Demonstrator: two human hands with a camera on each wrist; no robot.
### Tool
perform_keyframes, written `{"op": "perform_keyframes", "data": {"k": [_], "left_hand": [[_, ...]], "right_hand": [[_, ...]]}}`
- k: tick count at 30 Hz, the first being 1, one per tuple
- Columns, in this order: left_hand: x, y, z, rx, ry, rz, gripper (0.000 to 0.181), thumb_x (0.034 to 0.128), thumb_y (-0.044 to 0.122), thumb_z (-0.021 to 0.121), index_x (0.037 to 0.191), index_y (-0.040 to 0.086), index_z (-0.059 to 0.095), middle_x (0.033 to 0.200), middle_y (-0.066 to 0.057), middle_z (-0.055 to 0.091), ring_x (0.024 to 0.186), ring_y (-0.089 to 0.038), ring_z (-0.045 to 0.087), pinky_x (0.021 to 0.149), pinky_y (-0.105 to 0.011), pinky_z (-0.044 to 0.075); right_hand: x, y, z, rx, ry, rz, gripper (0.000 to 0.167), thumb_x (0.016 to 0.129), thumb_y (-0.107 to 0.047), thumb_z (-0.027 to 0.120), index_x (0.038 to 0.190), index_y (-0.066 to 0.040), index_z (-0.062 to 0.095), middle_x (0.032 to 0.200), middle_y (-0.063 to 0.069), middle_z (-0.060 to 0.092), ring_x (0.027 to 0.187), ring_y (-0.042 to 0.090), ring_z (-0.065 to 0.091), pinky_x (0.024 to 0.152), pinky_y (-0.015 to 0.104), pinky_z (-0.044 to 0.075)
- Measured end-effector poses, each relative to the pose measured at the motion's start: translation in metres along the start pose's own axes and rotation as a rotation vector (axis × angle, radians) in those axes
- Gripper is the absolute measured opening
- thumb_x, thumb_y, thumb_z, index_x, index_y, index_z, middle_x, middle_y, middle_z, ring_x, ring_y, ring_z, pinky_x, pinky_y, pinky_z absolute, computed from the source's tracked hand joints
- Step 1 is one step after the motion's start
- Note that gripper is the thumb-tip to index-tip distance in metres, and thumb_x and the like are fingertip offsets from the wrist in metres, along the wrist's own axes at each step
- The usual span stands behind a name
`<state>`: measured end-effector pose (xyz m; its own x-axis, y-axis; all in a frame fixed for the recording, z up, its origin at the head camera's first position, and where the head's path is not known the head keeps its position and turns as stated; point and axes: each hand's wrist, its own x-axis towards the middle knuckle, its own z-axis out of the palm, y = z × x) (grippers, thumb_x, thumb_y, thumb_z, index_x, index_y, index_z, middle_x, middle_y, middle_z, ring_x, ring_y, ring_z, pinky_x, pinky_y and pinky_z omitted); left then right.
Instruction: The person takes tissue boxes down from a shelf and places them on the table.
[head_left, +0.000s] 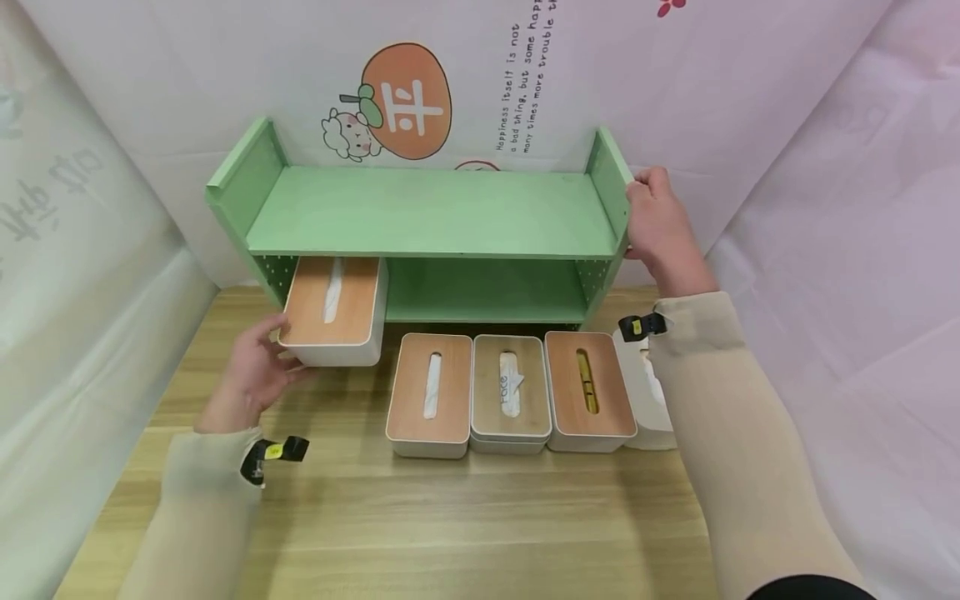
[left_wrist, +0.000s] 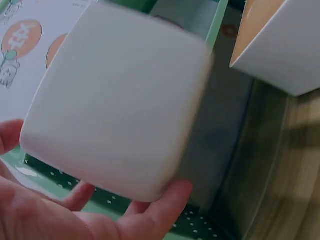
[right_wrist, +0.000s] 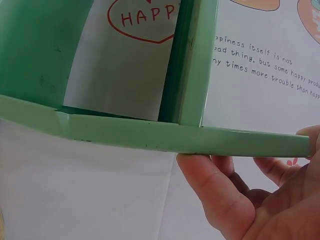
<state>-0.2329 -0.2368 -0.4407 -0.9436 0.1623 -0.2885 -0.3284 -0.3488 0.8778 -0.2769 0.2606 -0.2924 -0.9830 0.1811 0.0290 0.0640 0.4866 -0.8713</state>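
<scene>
My left hand (head_left: 257,371) grips a white tissue box (head_left: 337,353) with a wood-look lid, thumb at its left side and fingers beneath. The box is partly inside the lower left of a green shelf (head_left: 431,212), its front end jutting out. Seen in the left wrist view, the white box end (left_wrist: 117,100) fills the middle, with fingertips (left_wrist: 172,197) along its lower edge. My right hand (head_left: 663,229) holds the shelf's right side panel (head_left: 611,179). In the right wrist view, fingers (right_wrist: 215,182) lie against that panel's edge.
In front of the shelf stand a wood-lidded tissue box (head_left: 408,387), a beige-lidded box (head_left: 487,396), another wood-lidded box (head_left: 615,396) with a yellow item in its slot, and a white box (head_left: 637,417) partly behind my right sleeve. Behind is a printed cloth (head_left: 300,50).
</scene>
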Motion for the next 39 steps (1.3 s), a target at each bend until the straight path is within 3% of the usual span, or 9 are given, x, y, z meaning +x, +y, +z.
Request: {"op": "perform_keyframes", "data": {"k": [3, 7, 11, 16, 24, 27, 30, 35, 39], "left_hand": [[0.006, 0.004, -0.007, 0.055, -0.056, -0.040, 0.074, 0.1049, 0.028, 0.040, 0.160, 0.020, -0.008, 0.162, -0.024, -0.005, 0.142, -0.048, 0.014, 0.115, -0.065, 0.018], [0.006, 0.005, -0.017, 0.127, -0.116, -0.071, 0.074, 0.1054, 0.026, 0.040, 0.160, 0.018, -0.009, 0.160, -0.027, -0.001, 0.130, -0.045, 0.036, 0.110, -0.065, 0.029], [-0.001, 0.002, -0.025, 0.164, -0.174, -0.048, 0.072, 0.1054, 0.024, 0.043, 0.161, 0.018, -0.002, 0.160, -0.027, 0.000, 0.112, -0.032, 0.055, 0.100, -0.061, 0.045], [-0.018, -0.006, -0.035, 0.193, -0.210, -0.004, 0.056, 0.1055, 0.021, 0.042, 0.156, 0.022, 0.017, 0.158, -0.023, 0.003, 0.107, -0.027, 0.058, 0.093, -0.059, 0.050], [-0.041, -0.021, -0.051, 0.223, -0.241, 0.056, 0.032, 0.1064, 0.015, 0.040, 0.135, 0.030, 0.041, 0.139, -0.007, 0.037, 0.105, -0.022, 0.064, 0.087, -0.056, 0.054], [-0.046, -0.026, -0.055, 0.229, -0.246, 0.066, 0.031, 0.1058, 0.012, 0.041, 0.131, 0.030, 0.045, 0.128, 0.000, 0.051, 0.102, -0.024, 0.066, 0.084, -0.054, 0.056], [-0.048, -0.032, -0.060, 0.235, -0.225, 0.047, 0.030, 0.1050, 0.012, 0.042, 0.130, 0.028, 0.046, 0.122, -0.001, 0.057, 0.100, -0.025, 0.067, 0.083, -0.054, 0.057], [-0.047, -0.042, -0.067, 0.263, -0.175, -0.019, 0.031, 0.1048, 0.015, 0.046, 0.132, 0.028, 0.041, 0.128, -0.009, 0.045, 0.101, -0.026, 0.064, 0.086, -0.057, 0.054], [-0.041, -0.048, -0.069, 0.291, -0.139, -0.073, 0.039, 0.1044, 0.016, 0.050, 0.140, 0.020, 0.036, 0.134, -0.020, 0.038, 0.101, -0.028, 0.063, 0.091, -0.063, 0.051]], "right_hand": [[0.000, 0.001, 0.000, -0.003, -0.003, 0.005, 0.051, 0.106, -0.051, 0.019, 0.147, -0.021, 0.027, 0.139, 0.017, 0.040, 0.116, 0.033, 0.050, 0.086, 0.049, 0.056], [-0.001, 0.002, 0.002, -0.009, -0.010, -0.001, 0.051, 0.106, -0.051, 0.019, 0.147, -0.021, 0.027, 0.138, 0.018, 0.040, 0.116, 0.033, 0.050, 0.086, 0.049, 0.056], [-0.001, 0.001, 0.002, -0.012, 0.001, -0.006, 0.051, 0.106, -0.049, 0.018, 0.147, -0.020, 0.026, 0.137, 0.018, 0.041, 0.114, 0.034, 0.051, 0.085, 0.048, 0.056], [-0.002, 0.001, 0.001, -0.013, 0.008, -0.009, 0.051, 0.106, -0.049, 0.018, 0.146, -0.019, 0.027, 0.136, 0.019, 0.041, 0.113, 0.034, 0.051, 0.084, 0.047, 0.057], [-0.002, 0.001, 0.000, -0.011, 0.014, -0.009, 0.048, 0.106, -0.049, 0.018, 0.143, -0.021, 0.028, 0.136, 0.019, 0.041, 0.113, 0.034, 0.051, 0.084, 0.047, 0.056], [-0.001, 0.001, 0.000, -0.013, 0.018, -0.006, 0.048, 0.106, -0.050, 0.018, 0.144, -0.021, 0.028, 0.136, 0.018, 0.041, 0.113, 0.033, 0.051, 0.084, 0.047, 0.057], [-0.001, 0.001, 0.000, -0.015, 0.020, -0.004, 0.050, 0.106, -0.050, 0.018, 0.145, -0.020, 0.028, 0.137, 0.018, 0.041, 0.114, 0.033, 0.051, 0.085, 0.048, 0.056], [-0.002, 0.000, -0.001, -0.022, 0.016, -0.002, 0.052, 0.106, -0.051, 0.018, 0.147, -0.020, 0.027, 0.138, 0.018, 0.041, 0.116, 0.033, 0.050, 0.087, 0.049, 0.056], [-0.003, -0.001, -0.001, -0.023, 0.013, -0.002, 0.052, 0.106, -0.050, 0.018, 0.147, -0.020, 0.027, 0.138, 0.018, 0.040, 0.115, 0.033, 0.051, 0.087, 0.049, 0.056]]}}
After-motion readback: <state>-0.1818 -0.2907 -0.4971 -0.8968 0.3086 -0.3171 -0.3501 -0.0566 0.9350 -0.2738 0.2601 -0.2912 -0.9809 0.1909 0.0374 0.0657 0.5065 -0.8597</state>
